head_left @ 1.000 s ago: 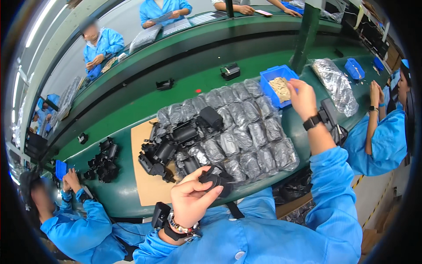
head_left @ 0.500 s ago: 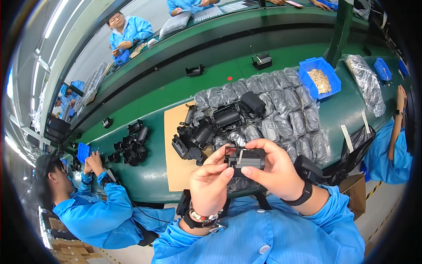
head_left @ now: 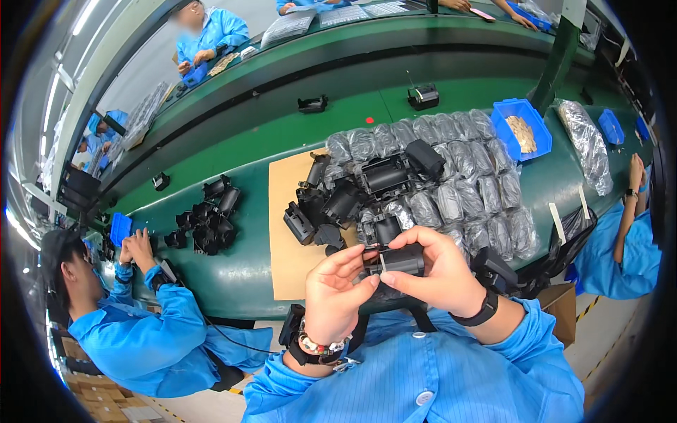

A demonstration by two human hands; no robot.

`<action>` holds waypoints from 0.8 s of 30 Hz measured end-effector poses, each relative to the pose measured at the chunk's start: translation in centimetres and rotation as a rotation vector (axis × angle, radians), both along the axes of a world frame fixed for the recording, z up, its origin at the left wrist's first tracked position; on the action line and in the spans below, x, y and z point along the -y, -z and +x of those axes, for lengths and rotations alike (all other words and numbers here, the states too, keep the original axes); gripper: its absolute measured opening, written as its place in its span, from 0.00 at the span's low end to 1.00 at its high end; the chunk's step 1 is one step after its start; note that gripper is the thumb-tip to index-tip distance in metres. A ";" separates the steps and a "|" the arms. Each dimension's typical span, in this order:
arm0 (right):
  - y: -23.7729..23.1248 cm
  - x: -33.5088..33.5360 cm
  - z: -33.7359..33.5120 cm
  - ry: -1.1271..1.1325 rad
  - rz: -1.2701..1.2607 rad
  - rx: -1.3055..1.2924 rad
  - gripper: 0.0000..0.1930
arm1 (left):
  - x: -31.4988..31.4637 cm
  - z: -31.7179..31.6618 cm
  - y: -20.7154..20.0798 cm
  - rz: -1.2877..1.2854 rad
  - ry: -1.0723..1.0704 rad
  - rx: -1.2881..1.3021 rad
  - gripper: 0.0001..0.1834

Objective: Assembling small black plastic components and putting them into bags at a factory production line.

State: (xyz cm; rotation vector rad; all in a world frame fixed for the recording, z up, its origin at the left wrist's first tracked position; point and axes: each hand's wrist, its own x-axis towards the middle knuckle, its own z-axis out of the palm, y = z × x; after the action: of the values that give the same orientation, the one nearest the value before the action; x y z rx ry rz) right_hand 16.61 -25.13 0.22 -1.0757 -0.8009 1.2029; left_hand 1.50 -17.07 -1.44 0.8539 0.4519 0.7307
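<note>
A black plastic housing (head_left: pixel 403 262) with a rounded body is held in front of me between both hands. My left hand (head_left: pixel 333 292) pinches its left end with thumb and fingers. My right hand (head_left: pixel 446 276) grips the right end, its thumb along the near edge and index finger over the far side. A narrow pale strip (head_left: pixel 383 264) shows at the left part of the housing, close to both thumb tips. Just beyond my fingers a black piece (head_left: pixel 387 230) sticks up; whether it belongs to the housing I cannot tell.
Several similar black housings (head_left: pixel 343 200) lie heaped on brown cardboard (head_left: pixel 281 254), beside rows of grey bagged parts (head_left: pixel 486 194). Another pile (head_left: pixel 211 229) is farther left. A blue bin (head_left: pixel 543 137) holds small tan pieces. Behind runs a green conveyor (head_left: pixel 264 127). Co-workers sit left, right and across.
The housing has turned in my hands, so its rounded dark face shows now. My left fingers have spread a little. The view has shifted slightly.
</note>
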 end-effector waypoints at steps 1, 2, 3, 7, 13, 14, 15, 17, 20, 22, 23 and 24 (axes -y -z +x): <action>0.2 -0.3 -0.3 0.028 0.024 0.025 0.17 | 0.0 -0.1 0.1 -0.013 -0.023 -0.008 0.25; 0.4 -0.6 -0.5 0.057 0.048 0.050 0.15 | -0.1 -0.3 0.2 -0.027 -0.045 -0.017 0.24; 0.5 -0.8 -0.7 0.052 0.046 0.054 0.15 | -0.3 -0.4 0.3 -0.030 -0.049 -0.012 0.24; 0.3 -1.4 -1.6 0.038 0.046 0.097 0.14 | -0.6 -1.4 0.7 -0.013 -0.078 0.033 0.23; -0.1 -2.7 -2.4 -0.027 0.001 0.133 0.15 | -1.4 -2.8 0.9 -0.049 -0.091 0.052 0.22; -0.2 -2.9 -2.6 -0.036 -0.020 0.142 0.15 | -1.5 -3.0 0.9 -0.056 -0.094 0.061 0.22; -0.2 -3.0 -3.0 -0.039 -0.021 0.142 0.15 | -1.5 -3.2 0.9 -0.058 -0.097 0.062 0.22; -0.1 -3.2 -3.9 0.026 0.050 0.253 0.15 | -1.5 -3.8 0.5 -0.021 -0.126 0.025 0.22; -0.5 -3.5 -5.5 0.083 0.060 0.268 0.14 | -1.7 -4.7 0.2 -0.015 -0.149 0.027 0.21; 0.0 -3.6 -6.0 0.189 0.141 0.519 0.13 | -1.3 -4.9 1.0 -0.018 -0.137 0.032 0.21; 0.4 -3.5 -6.4 0.184 0.080 0.507 0.18 | -1.3 -5.2 1.2 -0.028 -0.131 0.031 0.21; 0.4 -3.4 -6.8 0.189 0.079 0.437 0.21 | -1.3 -5.2 1.2 0.012 -0.135 0.025 0.22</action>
State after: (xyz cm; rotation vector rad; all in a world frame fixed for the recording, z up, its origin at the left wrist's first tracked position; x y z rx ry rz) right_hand 9.85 -21.73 -0.17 -1.3383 -1.0441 0.7788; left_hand -3.74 -15.73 -2.61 0.8300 0.4871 0.8680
